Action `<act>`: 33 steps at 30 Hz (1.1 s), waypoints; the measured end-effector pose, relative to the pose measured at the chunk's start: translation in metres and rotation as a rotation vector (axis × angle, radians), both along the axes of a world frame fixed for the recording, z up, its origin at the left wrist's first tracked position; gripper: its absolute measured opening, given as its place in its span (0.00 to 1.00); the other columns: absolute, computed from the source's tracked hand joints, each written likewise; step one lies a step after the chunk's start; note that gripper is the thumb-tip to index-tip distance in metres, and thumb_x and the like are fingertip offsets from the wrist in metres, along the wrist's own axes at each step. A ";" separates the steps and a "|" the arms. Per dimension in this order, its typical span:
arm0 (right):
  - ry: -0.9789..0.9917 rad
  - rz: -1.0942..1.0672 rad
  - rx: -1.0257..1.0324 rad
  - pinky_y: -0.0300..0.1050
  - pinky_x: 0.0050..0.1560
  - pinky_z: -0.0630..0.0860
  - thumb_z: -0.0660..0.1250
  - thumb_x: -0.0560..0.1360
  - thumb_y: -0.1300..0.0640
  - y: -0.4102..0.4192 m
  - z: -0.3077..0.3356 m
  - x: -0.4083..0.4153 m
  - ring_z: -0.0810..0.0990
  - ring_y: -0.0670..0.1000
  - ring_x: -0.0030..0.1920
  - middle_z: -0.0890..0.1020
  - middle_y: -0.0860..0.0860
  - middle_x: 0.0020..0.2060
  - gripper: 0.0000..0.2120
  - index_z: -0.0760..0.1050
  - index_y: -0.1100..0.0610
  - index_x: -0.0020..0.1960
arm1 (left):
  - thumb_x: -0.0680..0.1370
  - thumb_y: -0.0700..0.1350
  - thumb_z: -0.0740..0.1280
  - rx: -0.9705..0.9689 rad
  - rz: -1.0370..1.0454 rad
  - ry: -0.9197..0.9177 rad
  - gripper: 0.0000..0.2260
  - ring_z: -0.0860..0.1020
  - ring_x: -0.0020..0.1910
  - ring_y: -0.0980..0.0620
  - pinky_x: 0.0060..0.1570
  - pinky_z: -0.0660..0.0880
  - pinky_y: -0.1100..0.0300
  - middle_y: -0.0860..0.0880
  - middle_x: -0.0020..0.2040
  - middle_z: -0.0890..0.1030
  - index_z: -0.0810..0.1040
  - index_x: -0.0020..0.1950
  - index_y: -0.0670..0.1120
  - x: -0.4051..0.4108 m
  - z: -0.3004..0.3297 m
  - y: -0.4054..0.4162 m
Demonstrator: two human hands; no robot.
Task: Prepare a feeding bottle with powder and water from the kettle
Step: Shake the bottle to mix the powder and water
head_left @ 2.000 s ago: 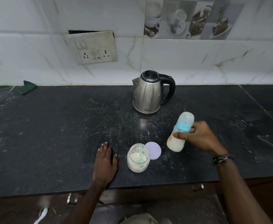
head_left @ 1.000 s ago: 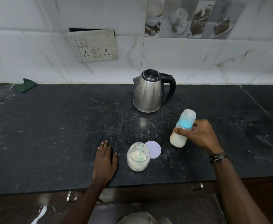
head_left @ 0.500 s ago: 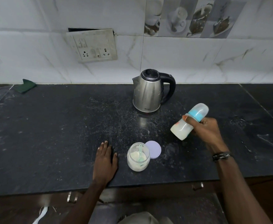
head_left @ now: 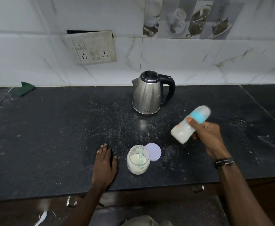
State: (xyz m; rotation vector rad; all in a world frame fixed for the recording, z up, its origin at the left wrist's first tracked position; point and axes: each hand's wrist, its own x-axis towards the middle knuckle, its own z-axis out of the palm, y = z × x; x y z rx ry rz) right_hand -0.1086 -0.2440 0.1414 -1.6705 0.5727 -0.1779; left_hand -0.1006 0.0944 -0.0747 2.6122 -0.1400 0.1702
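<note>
Now my right hand (head_left: 210, 136) clamps the tilted feeding bottle (head_left: 190, 126) in the air, right of the kettle (head_left: 147, 93); my left hand (head_left: 105, 163) lies flat, fingers straight. If the cap is loose, shaking could spray milk

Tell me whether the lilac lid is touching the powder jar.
Cannot tell. In the head view the lilac lid lies flat just behind the powder jar, whose rim overlaps the lid's edge, hiding any contact or gap.
</note>
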 end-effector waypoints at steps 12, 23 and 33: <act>-0.006 0.027 -0.026 0.37 0.32 0.77 0.76 0.69 0.52 0.005 -0.007 -0.001 0.83 0.45 0.32 0.85 0.52 0.37 0.10 0.82 0.59 0.42 | 0.80 0.55 0.54 0.004 0.000 -0.002 0.27 0.67 0.73 0.40 0.75 0.61 0.47 0.38 0.73 0.70 0.76 0.67 0.37 0.001 0.000 0.000; 0.052 0.216 -0.127 0.31 0.32 0.76 0.78 0.68 0.58 0.007 -0.006 0.002 0.84 0.39 0.36 0.85 0.47 0.39 0.08 0.82 0.57 0.45 | 0.80 0.55 0.54 -0.007 -0.003 -0.013 0.27 0.66 0.74 0.41 0.75 0.59 0.48 0.38 0.74 0.70 0.76 0.67 0.37 0.001 -0.002 0.002; 0.031 0.167 -0.314 0.39 0.38 0.81 0.81 0.64 0.54 0.007 -0.011 0.004 0.85 0.42 0.38 0.87 0.51 0.42 0.11 0.83 0.54 0.43 | 0.80 0.54 0.54 0.000 -0.012 0.000 0.27 0.66 0.74 0.41 0.75 0.60 0.47 0.38 0.74 0.70 0.75 0.67 0.37 0.002 -0.001 0.001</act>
